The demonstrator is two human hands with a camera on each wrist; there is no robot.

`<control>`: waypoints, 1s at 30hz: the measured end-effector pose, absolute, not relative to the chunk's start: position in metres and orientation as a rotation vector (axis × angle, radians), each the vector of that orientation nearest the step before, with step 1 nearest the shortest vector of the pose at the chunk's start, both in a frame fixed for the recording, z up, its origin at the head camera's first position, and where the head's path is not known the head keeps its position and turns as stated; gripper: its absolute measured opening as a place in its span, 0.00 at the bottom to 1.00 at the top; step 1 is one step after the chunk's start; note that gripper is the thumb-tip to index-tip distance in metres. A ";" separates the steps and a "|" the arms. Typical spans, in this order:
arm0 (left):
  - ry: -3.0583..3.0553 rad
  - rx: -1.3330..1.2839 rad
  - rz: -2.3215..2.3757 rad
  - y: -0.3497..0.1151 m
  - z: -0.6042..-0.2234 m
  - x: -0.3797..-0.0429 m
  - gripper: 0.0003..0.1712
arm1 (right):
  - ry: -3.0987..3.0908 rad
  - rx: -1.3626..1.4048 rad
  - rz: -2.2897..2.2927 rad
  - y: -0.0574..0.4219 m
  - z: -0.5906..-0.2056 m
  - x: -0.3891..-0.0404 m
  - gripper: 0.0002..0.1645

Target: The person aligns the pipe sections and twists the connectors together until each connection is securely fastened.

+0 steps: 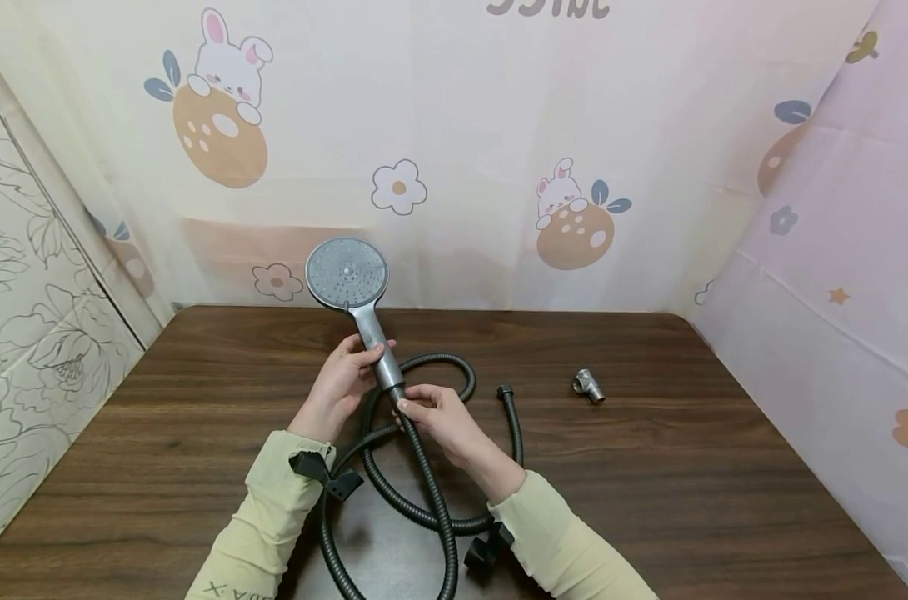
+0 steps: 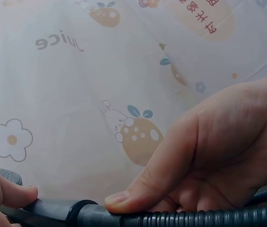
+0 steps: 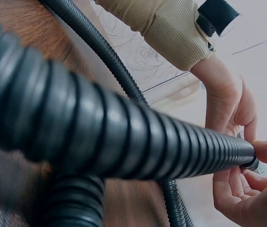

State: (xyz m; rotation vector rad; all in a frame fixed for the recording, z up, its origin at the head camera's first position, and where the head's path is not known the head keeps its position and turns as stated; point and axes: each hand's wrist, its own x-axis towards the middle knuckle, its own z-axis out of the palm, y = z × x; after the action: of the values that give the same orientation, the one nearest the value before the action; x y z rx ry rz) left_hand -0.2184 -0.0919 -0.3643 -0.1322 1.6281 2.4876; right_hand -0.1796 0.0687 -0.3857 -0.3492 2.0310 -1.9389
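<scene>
The left hand (image 1: 341, 385) curls round the handle (image 1: 387, 369) of a shower head (image 1: 347, 273) held above the table (image 1: 649, 500), toward its far edge, while the right hand (image 1: 446, 421) pinches the connector (image 2: 97, 216) of a ribbed hose (image 1: 433, 477). From my distant controls, I judge the shower head light, rigid and slick, best held mid-handle; the springy hose, at its connector.

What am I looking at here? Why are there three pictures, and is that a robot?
No robot, just a person. The big picture comes from a camera on the person's head, looking down; the other two come from cameras on the wrists, looking close. The left grip, a bare hand, holds a shower head by its handle. The right grip pinches where the dark hose meets it. The hose loops over a brown table; a shiny pipe piece lies off to the right.
</scene>
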 end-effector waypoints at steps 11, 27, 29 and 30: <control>1.657 -0.165 2.442 -0.094 -0.366 -0.221 0.30 | 2.034 -0.348 -1.926 0.068 -0.386 -0.180 0.18; 1.640 -0.236 2.420 -0.095 -0.371 -0.226 0.28 | 2.034 -0.324 -1.927 0.068 -0.384 -0.180 0.18; 1.638 -0.246 2.422 -0.095 -0.372 -0.226 0.27 | 2.035 -0.323 -1.925 0.068 -0.385 -0.180 0.18; 1.638 -0.251 2.422 -0.095 -0.372 -0.226 0.26 | 2.034 -0.323 -1.923 0.068 -0.385 -0.180 0.18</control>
State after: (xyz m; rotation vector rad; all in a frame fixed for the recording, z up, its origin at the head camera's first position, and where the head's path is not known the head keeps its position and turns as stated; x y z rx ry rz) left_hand -0.2260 -0.0953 -0.3725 -0.2515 1.6377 2.4217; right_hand -0.1801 0.0676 -0.3849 -0.3233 2.0337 -1.9226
